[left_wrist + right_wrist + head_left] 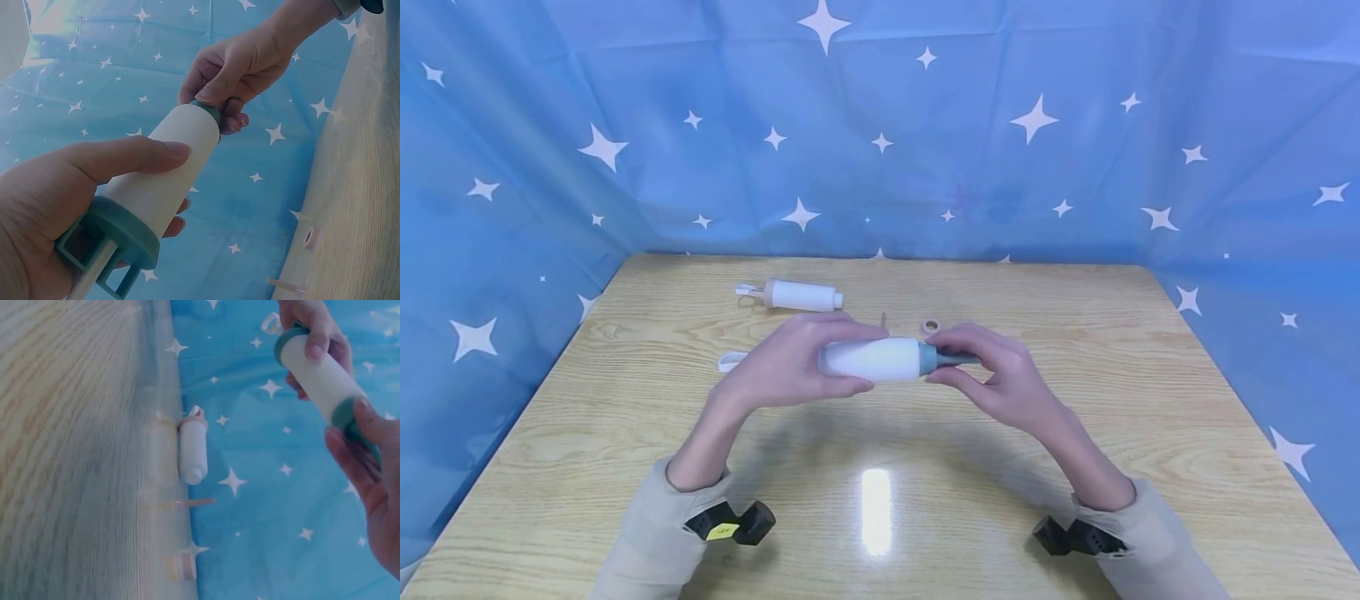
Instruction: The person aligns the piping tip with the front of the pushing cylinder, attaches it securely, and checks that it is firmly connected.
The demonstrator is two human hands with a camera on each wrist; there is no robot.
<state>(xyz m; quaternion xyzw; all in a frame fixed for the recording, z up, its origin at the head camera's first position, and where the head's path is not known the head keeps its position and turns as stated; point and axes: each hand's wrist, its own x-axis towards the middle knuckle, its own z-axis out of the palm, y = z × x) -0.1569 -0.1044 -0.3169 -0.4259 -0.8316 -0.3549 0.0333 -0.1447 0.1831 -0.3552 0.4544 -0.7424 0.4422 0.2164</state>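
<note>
While the left hand [793, 360] wraps its grip round a white-barrelled plunger press [880, 361], held up above the desk [1150, 375], the right hand [1003, 371] has its grip pinched on the teal nozzle cap [929, 359] at the other end, probably so that one hand steadies the body for the other. Beyond them lie a second press [805, 296] with a pink collar, a pink ring [925, 327] and a thin pink piece [883, 320], likely set back to leave room; both presses look opaque, so their contents cannot be told.

Teal-ended white tube [880, 360] between the fingers [853, 332], pink-collared white cylinder [802, 296] beyond them, white-starred blue backdrop [880, 179], tan wood-grained table [985, 517] below them
</note>
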